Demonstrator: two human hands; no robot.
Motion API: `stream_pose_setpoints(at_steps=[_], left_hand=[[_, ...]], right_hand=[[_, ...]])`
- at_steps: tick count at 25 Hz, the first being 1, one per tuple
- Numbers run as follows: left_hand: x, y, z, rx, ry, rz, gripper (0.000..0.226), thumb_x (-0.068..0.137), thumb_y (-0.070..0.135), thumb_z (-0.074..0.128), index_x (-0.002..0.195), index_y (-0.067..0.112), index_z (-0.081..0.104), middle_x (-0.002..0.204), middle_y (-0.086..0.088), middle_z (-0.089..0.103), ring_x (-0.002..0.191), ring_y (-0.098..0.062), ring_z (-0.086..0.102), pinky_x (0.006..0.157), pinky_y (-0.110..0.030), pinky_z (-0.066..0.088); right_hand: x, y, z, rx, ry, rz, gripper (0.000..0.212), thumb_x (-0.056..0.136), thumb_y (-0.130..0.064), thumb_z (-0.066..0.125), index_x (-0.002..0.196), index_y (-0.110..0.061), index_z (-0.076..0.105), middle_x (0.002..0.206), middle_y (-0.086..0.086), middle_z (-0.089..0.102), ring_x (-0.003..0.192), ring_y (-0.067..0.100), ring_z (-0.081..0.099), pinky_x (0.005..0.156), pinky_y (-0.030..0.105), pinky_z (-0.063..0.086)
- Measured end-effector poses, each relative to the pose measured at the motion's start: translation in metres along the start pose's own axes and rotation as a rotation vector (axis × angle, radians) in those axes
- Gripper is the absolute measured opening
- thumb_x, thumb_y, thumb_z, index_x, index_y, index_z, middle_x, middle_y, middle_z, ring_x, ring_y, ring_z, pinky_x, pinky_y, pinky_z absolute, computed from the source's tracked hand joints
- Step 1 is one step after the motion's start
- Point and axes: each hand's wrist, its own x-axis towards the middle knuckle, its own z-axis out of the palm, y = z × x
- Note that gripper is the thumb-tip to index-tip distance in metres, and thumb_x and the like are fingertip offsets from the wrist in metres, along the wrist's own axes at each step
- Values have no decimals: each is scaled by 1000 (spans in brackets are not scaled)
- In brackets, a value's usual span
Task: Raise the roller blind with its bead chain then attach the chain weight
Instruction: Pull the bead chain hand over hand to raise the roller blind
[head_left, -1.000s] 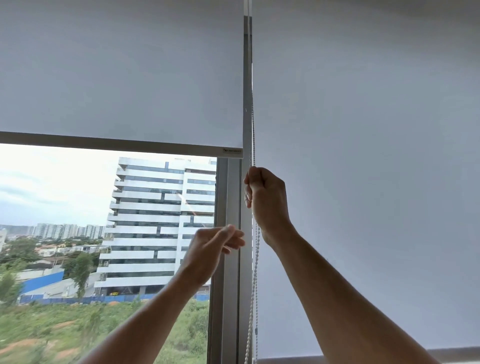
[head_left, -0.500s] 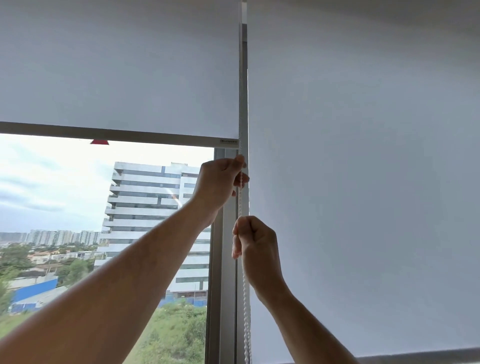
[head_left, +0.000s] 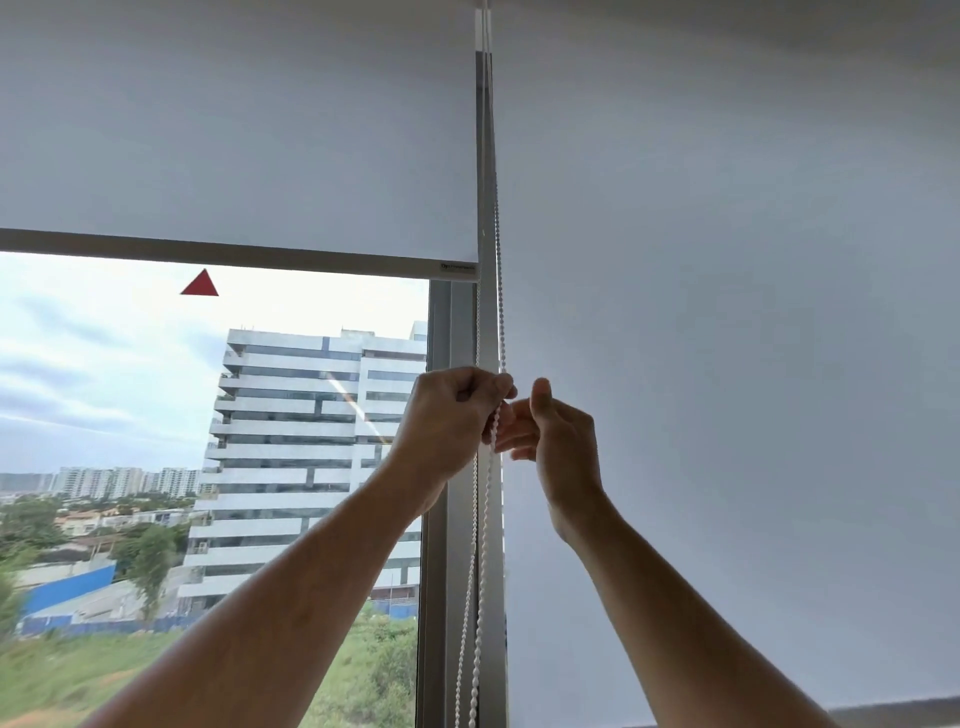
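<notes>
The left roller blind is partly raised, and its grey bottom bar crosses the window above the view outside. A white bead chain hangs in two strands along the window frame between the blinds. My left hand is closed in a fist around the chain at mid height. My right hand sits just right of it, fingers loosely apart and touching the chain without a clear grip. No chain weight is visible.
A second roller blind on the right is lowered almost fully, down to a grey sill. The aluminium window frame runs vertically behind the chain. A red triangle sticker sits on the glass below the bottom bar.
My left hand took hold of the chain up high and pulled it down. My right hand let go and came up beside it. The blind's bottom bar has risen slightly.
</notes>
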Motion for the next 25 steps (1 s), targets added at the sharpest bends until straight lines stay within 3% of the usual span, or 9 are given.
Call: stream_pose_setpoints(at_steps=[2,5,7,12,16,21,25], left_hand=[[-11,-7,-1,12,-5,18,20,92,24,63,82,10,73,65,-7,71,57,-15,61,55,-17,52],[-26,-19,-2,-34,-21,15,19,92,21,63,81,7,71,58,1,68,55,-13,57,54,-17,49],[-36,-26,-2,-38,-59,4,19,92,20,64,80,7,71,57,1,68,55,-12,56,54,-16,48],[-42,-39,-6,-24,-115,27,18,91,18,64,79,7,72,59,-1,69,55,-12,60,57,-19,50],[-31,-43,-22,45,-232,25,33,89,44,60,80,17,76,76,0,77,71,-10,71,68,-25,55],[8,-32,-36,92,8,6,46,93,51,45,85,17,75,81,1,77,77,-11,73,74,-32,57],[37,5,-26,73,57,78,42,92,51,48,94,17,72,88,1,75,83,-12,72,71,-28,55]], right_hand=[[15,-13,3,-15,15,-10,50,104,-40,37,79,-12,70,65,0,72,63,12,68,73,38,53],[34,-32,11,-57,-25,-11,48,103,-44,38,95,-9,69,78,4,73,71,16,69,67,29,50],[44,-44,20,-60,-65,-7,46,103,-43,37,99,-9,68,76,3,72,66,14,67,63,26,47],[45,-54,35,10,-42,-64,42,105,-22,41,66,-15,56,45,-8,48,39,6,42,50,24,38],[33,-44,34,0,2,-142,44,105,-24,42,65,-14,58,47,-5,51,40,6,47,53,27,44],[16,-27,29,-42,-2,-215,43,105,-25,42,69,-8,60,55,6,56,47,9,51,56,25,46],[1,-10,25,-55,-16,-241,44,104,-21,44,65,-8,60,53,6,56,47,9,52,59,30,48]])
